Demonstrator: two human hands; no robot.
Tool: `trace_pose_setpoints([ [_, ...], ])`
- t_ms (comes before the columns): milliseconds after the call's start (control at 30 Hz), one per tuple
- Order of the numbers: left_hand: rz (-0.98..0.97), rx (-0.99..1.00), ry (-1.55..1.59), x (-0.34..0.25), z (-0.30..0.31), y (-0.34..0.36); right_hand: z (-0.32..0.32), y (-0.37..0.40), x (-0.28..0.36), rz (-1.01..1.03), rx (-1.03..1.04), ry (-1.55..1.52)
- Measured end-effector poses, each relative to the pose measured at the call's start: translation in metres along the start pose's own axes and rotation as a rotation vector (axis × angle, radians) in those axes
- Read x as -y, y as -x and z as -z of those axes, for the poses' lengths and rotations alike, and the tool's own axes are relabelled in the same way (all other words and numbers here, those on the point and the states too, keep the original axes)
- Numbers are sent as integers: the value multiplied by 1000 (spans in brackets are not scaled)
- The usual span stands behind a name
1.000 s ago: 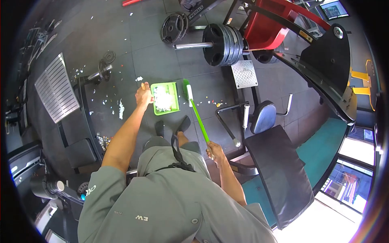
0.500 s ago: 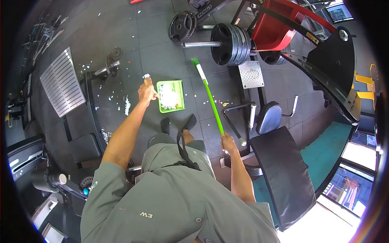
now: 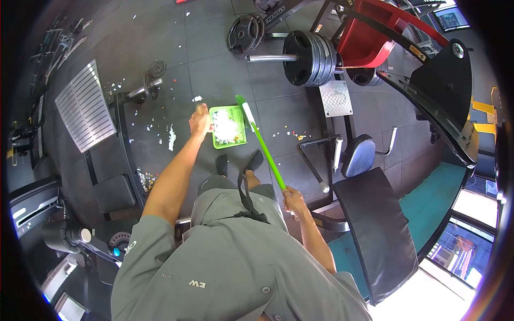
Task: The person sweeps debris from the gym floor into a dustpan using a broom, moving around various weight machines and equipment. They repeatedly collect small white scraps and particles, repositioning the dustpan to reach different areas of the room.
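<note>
My right hand (image 3: 294,201) is closed around the green pole of a broom (image 3: 266,152), which slants up and left across the floor. Its narrow head, white with green bristles, lies close to the right rim of a green dustpan (image 3: 245,140). White scraps (image 3: 225,125) fill much of the pan, washed out by glare. At the pan's left side my left hand (image 3: 200,123) is a fist, apparently gripping the dustpan's upright handle, seen nearly end-on and mostly hidden by the fingers. A white scrap (image 3: 197,98) lies just beyond that fist.
White scraps (image 3: 172,138) litter the dark tiled floor on the left; coloured bits (image 3: 301,136) lie right of the broom. A machine with weight plates (image 3: 306,59) and a padded bench (image 3: 375,235) stand at right. A slatted metal footplate (image 3: 85,107) is at left.
The broom head has swung left, from well right of the dustpan to beside its rim. My right hand has moved slightly left and down. My left hand stays by the dustpan.
</note>
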State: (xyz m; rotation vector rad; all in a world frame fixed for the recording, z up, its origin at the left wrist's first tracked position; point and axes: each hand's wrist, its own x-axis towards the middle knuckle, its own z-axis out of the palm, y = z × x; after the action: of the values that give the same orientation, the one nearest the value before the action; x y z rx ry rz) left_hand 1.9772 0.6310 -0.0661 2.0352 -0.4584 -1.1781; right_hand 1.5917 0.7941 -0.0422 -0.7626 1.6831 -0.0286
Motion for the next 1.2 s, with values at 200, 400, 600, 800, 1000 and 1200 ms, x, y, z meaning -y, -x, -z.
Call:
trace_pose_setpoints([
  [200,30,31,3,-31,23,19,33,-4,28,103,-59,95],
  [400,9,35,-15,0,14,2,-5,-52,7,-43,-16,-74],
  [600,1,16,-16,7,16,-4,-13,-25,-26,-82,131,-330],
  [800,-2,32,-27,1,27,-11,13,22,-10,-13,107,-369],
  [1000,-15,28,-15,5,29,-8,-24,22,21,-20,-25,-185],
  [1200,-18,92,109,19,32,-23,-89,-5,-7,-43,28,-240],
])
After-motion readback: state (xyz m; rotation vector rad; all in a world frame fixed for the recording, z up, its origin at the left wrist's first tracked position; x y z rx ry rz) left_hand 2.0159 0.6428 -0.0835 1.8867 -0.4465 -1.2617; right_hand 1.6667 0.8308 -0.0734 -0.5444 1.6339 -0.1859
